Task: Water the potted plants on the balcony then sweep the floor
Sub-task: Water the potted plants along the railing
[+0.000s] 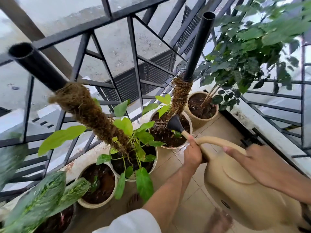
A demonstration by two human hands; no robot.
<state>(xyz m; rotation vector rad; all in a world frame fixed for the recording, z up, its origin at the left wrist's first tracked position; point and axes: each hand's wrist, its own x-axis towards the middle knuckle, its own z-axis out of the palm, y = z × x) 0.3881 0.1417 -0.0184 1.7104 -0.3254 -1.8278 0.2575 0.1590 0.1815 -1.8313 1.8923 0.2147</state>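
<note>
Beige can [239, 190] is tilted forward, spout aimed up-left, black rose [175, 124] sitting over the soil of pot 3 [188, 121], counting from the left. Water streams from the rose are blurred; droplets show at the soil's left edge.

Left hand [192, 153] is wrapped around the spout just behind the rose, fingers curled fully round it. Right hand [262, 163] lies on top of the can over the handle area, fingers spread forward along the arch; can't tell whether the thumb closes under it.

Pot 3 holds a coir pole [180, 96] topped with a black pipe [199, 46] and a few pale green leaves. Pot 2 [155, 158], just left and touching or nearly so, has a second coir pole [94, 113] leaning left, and broad green leaves. Pot 1 [80, 201] is nearest left, mostly bare soil. Pot 4 [190, 105] is behind pot 3, carrying a leafy small tree [249, 52].

All pots stand on a tiled floor [190, 199] along a black railing [134, 52]. Tiles beside pot 3 look wet. Bare feet are visible at bottom, blurred.
</note>
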